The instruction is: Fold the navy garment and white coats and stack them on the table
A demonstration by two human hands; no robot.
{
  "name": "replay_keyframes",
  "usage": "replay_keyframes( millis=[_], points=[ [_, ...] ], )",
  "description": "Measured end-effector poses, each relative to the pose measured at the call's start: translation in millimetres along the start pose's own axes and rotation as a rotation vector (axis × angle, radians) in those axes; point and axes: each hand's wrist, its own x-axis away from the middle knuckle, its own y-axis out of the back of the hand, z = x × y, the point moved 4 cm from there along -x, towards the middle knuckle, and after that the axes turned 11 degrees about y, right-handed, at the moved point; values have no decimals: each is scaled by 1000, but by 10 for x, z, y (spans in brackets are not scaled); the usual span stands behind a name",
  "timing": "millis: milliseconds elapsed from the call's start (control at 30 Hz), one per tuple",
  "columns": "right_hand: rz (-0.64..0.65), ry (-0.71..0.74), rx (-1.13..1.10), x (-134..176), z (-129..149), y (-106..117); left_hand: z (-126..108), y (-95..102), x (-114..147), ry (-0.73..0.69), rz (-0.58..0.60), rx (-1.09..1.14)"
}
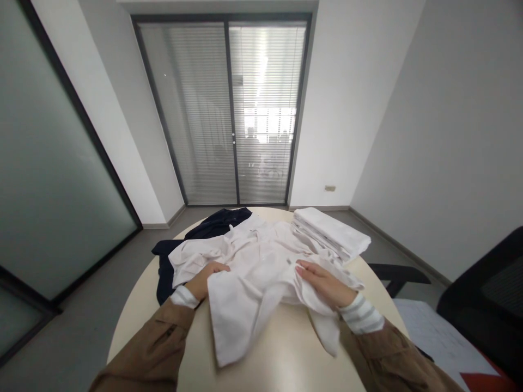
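A white shirt (261, 261) lies rumpled across the round table, its near edges lifted and hanging in folds. My left hand (206, 279) is closed on the cloth at the shirt's left side, its fingertips partly hidden by fabric. On the right, my right hand (324, 282) pinches the cloth between thumb and fingers near a small dark mark. Under and behind the shirt's left part lies a dark navy garment (165, 272). A folded stack of white cloth (330, 231) rests at the back right, touching the shirt.
The round cream table (139, 305) has a curved edge. To the right stand a black office chair (490, 305) and papers (437, 332) beside something red. Beyond the table are a glass door with blinds (261, 163) and white walls.
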Motion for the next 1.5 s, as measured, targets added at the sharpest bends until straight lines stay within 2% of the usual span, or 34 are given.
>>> replay_keyframes(
  millis=[100,133,200,267,333,400,467,500,600,700,767,833,900,967,1100,1233,1367,1433,1500],
  points=[
    [499,-69,10,242,240,-384,-69,132,115,82,205,52],
    [624,-94,-4,328,296,-502,-84,177,164,92,268,80],
    [818,-151,-29,478,366,-675,-91,272,255,96,374,168],
    [893,-178,-53,556,402,-709,-82,376,314,85,433,301],
    [815,-150,-12,534,411,-571,-92,474,325,64,411,425],
    [617,-86,152,442,398,-285,-134,529,295,81,304,433],
    [405,-29,387,352,369,45,-221,486,261,127,224,283],
    [351,-22,469,329,340,173,-278,426,252,144,216,170],
    [375,-87,558,352,161,347,-401,153,273,176,281,-228],
    [461,-113,579,459,-58,315,-338,-75,322,267,306,-563],
    [468,-76,627,522,-180,290,-239,-167,328,292,311,-685],
    [478,-99,691,566,-299,296,-135,-192,293,289,272,-777],
    [516,-187,761,585,-402,322,-44,-162,235,296,209,-862],
    [579,-268,824,585,-448,329,34,-136,193,318,215,-907],
    [672,-365,920,596,-326,237,133,-223,245,358,388,-914],
    [688,-339,922,633,-7,70,134,-491,413,338,489,-922],
    [613,-254,870,587,166,-26,137,-715,549,347,510,-915],
    [591,-204,869,551,129,-53,116,-715,564,322,517,-879],
    [582,-201,900,533,46,-55,34,-606,517,250,478,-817]
  ],
)
